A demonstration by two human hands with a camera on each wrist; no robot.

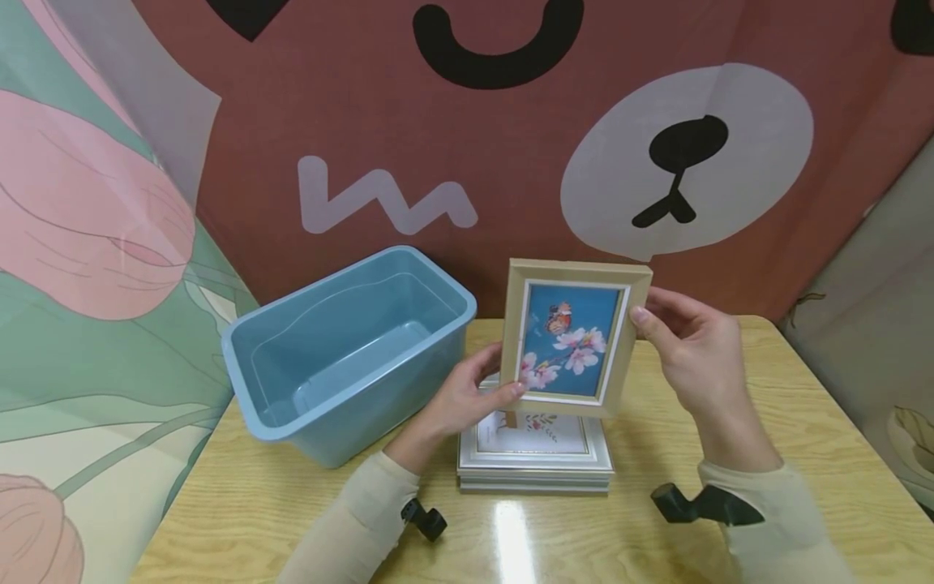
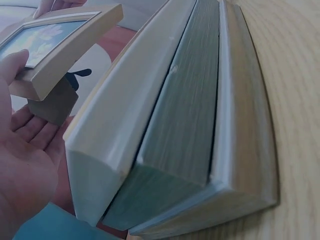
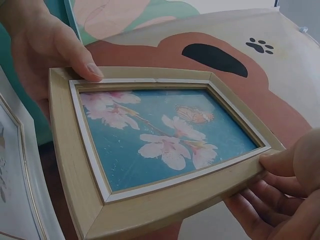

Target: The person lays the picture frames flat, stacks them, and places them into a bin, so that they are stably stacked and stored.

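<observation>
A light wooden picture frame (image 1: 515,324) with a blue flower-and-butterfly picture is held upright above a stack of frames. My left hand (image 1: 461,397) pinches its lower left corner, thumb on the front and fingers behind. On the opposite side, my right hand (image 1: 693,349) grips the upper right edge, its thumb (image 3: 280,162) on the border. Beneath lies the stack, topped by a silver-white picture frame (image 1: 536,461) with a printed plant picture. In the left wrist view, the stack's edges include a greenish-grey frame (image 2: 185,115), and a brown stand flap (image 2: 55,102) shows behind the held frame.
To the left of the stack stands a blue plastic bin (image 1: 350,418) with nothing visible inside. Everything rests on a wood-grain table (image 1: 788,405). A printed cloth (image 1: 511,146) with a bear face hangs behind the table.
</observation>
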